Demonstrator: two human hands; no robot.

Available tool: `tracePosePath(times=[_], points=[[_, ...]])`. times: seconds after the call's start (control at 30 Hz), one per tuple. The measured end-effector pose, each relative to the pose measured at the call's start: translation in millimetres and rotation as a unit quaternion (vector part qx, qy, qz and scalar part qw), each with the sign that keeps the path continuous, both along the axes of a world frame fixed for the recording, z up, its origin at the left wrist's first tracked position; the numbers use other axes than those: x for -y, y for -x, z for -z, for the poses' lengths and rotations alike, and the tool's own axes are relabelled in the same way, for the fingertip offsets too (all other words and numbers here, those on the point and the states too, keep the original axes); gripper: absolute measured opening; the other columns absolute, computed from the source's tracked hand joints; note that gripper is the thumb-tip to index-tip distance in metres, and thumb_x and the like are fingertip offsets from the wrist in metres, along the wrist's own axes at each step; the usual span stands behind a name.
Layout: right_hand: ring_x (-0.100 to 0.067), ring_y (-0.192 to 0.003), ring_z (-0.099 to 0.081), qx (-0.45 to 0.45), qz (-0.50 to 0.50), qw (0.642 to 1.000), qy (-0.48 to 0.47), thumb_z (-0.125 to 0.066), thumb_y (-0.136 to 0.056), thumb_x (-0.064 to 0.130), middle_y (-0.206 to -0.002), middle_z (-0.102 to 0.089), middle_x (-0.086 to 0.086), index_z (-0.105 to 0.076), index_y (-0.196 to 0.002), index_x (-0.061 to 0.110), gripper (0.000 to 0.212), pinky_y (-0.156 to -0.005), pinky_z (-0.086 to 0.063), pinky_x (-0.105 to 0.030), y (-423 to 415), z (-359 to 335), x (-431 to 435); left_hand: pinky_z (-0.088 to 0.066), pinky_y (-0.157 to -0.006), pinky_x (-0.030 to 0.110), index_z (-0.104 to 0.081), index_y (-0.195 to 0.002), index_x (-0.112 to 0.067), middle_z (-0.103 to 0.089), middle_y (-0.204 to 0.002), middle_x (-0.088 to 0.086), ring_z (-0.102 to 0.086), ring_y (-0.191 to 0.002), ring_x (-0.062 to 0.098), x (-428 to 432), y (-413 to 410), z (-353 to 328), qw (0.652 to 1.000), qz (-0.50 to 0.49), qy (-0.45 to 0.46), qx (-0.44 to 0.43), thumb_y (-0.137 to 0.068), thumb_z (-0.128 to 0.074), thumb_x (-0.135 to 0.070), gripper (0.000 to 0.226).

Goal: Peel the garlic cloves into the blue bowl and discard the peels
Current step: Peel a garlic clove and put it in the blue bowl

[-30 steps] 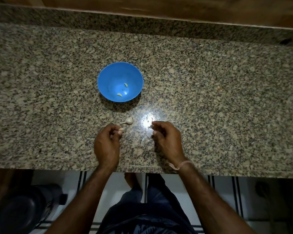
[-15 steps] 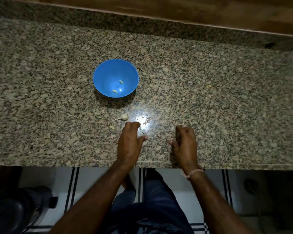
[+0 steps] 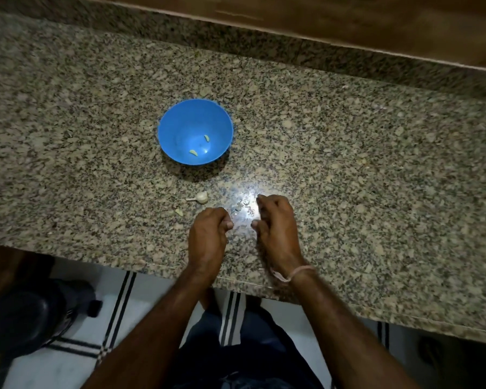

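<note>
Blue bowl [image 3: 180, 127] is sitting on the far part of the granite surface [image 3: 376, 178], holding two peeled cloves [image 3: 206, 138]; the peeling is looking only partly done. One unpeeled garlic piece [image 3: 201, 197] is lying nearer, left of loose peels [image 3: 239, 205] awaiting discarding. Left hand [image 3: 208, 234] and right hand [image 3: 275, 226] are flanking the peels, fingers curled; whether either grip is enclosing anything cannot be told.
</note>
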State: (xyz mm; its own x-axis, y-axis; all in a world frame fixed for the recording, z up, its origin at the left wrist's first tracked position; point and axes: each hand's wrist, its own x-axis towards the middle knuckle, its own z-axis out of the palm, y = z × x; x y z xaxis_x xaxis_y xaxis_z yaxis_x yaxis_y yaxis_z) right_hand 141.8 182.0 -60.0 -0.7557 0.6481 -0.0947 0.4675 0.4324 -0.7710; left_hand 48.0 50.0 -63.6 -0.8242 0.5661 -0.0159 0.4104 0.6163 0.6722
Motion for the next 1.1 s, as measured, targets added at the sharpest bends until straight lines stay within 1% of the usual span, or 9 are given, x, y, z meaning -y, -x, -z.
tracePosePath(times=[0.13, 0.3, 0.4, 0.47, 0.63, 0.77, 0.83, 0.97, 1.1], points=[[-0.012, -0.112, -0.038, -0.003, -0.127, 0.99, -0.054, -0.06, -0.097, -0.006, -0.132, -0.048, -0.001, -0.057, -0.142, 0.009, 0.048, -0.093, -0.035, -0.005, 20, 0, -4, -0.034, -0.061, 0.004, -0.062, -0.079, -0.017, -0.063, -0.079, -0.001, -0.057, -0.073, -0.001, 12, -4, -6, 0.993, -0.098, -0.04, 0.043, -0.096, -0.062, 0.0, 0.024], [-0.025, -0.118, -0.049, 0.023, -0.248, 0.966, -0.072, -0.059, -0.091, -0.012, -0.129, -0.054, -0.012, -0.064, -0.131, 0.005, 0.044, -0.098, -0.047, -0.038, 19, 2, 10, -0.038, -0.058, 0.004, -0.067, -0.079, -0.012, -0.067, -0.075, -0.003, -0.061, -0.07, -0.005, 18, -11, -10, 0.983, -0.156, -0.048, 0.079, -0.093, -0.065, 0.0, 0.019], [-0.002, -0.11, -0.055, -0.032, -0.171, 0.985, -0.01, -0.053, -0.108, 0.012, -0.124, -0.054, 0.004, -0.06, -0.13, 0.018, 0.024, -0.092, -0.049, -0.016, -14, -13, 3, -0.04, -0.058, 0.006, -0.066, -0.078, -0.016, -0.068, -0.076, -0.005, -0.061, -0.067, -0.002, 19, -15, -12, 0.978, -0.176, -0.066, 0.089, -0.093, -0.067, -0.001, 0.021], [0.002, -0.107, -0.057, -0.021, -0.151, 0.988, -0.004, -0.054, -0.109, 0.02, -0.126, -0.049, 0.005, -0.052, -0.136, 0.026, 0.028, -0.088, -0.053, -0.013, -43, -17, -3, -0.041, -0.057, 0.005, -0.067, -0.081, -0.015, -0.067, -0.077, -0.007, -0.061, -0.066, -0.005, 20, -17, -13, 0.973, -0.195, -0.073, 0.103, -0.094, -0.068, -0.002, 0.019], [-0.012, -0.098, -0.051, 0.097, -0.189, 0.977, -0.029, -0.075, -0.087, -0.002, -0.126, -0.047, -0.003, -0.047, -0.15, 0.012, 0.07, -0.075, -0.04, -0.005, -87, 1, 8, -0.043, -0.061, 0.006, -0.068, -0.081, -0.016, -0.068, -0.078, -0.01, -0.062, -0.071, -0.005, 24, -24, -10, 0.967, -0.209, -0.079, 0.118, -0.093, -0.069, -0.006, 0.017], [0.012, -0.087, -0.051, 0.068, -0.152, 0.986, -0.017, -0.067, -0.088, -0.014, -0.109, -0.044, 0.007, -0.058, -0.139, 0.008, 0.056, -0.068, -0.034, 0.006, -58, -3, 23, -0.043, -0.058, 0.014, -0.066, -0.08, -0.018, -0.068, -0.076, -0.008, -0.062, -0.067, 0.005, 28, -29, -6, 0.966, -0.218, -0.071, 0.117, -0.092, -0.071, -0.007, 0.017], [0.015, -0.088, -0.05, 0.041, -0.14, 0.989, -0.005, -0.062, -0.092, -0.013, -0.107, -0.045, 0.009, -0.059, -0.133, 0.01, 0.047, -0.068, -0.04, 0.002, -34, -7, 27, -0.042, -0.057, 0.009, -0.067, -0.08, -0.017, -0.068, -0.076, -0.008, -0.062, -0.068, 0.004, 29, -28, -6, 0.964, -0.226, -0.068, 0.119, -0.092, -0.071, -0.007, 0.017], [-0.006, -0.091, -0.057, 0.01, -0.133, 0.991, -0.007, -0.067, -0.09, -0.011, -0.112, -0.054, 0.0, -0.06, -0.129, 0.01, 0.045, -0.077, -0.058, -0.024, 14, -9, 31, -0.047, -0.06, 0.014, -0.068, -0.079, -0.019, -0.069, -0.076, -0.009, -0.065, -0.072, 0.006, 30, -26, -8, 0.959, -0.242, -0.075, 0.127, -0.092, -0.07, -0.007, 0.018], [-0.025, -0.099, -0.06, 0.022, -0.153, 0.988, -0.006, -0.072, -0.089, -0.005, -0.117, -0.056, -0.011, -0.062, -0.126, 0.006, 0.04, -0.084, -0.057, -0.035, 44, -4, 24, -0.043, -0.056, 0.008, -0.067, -0.08, -0.02, -0.068, -0.074, -0.009, -0.063, -0.07, 0.005, 34, -25, -11, 0.96, -0.243, -0.077, 0.119, -0.093, -0.071, -0.008, 0.018]])
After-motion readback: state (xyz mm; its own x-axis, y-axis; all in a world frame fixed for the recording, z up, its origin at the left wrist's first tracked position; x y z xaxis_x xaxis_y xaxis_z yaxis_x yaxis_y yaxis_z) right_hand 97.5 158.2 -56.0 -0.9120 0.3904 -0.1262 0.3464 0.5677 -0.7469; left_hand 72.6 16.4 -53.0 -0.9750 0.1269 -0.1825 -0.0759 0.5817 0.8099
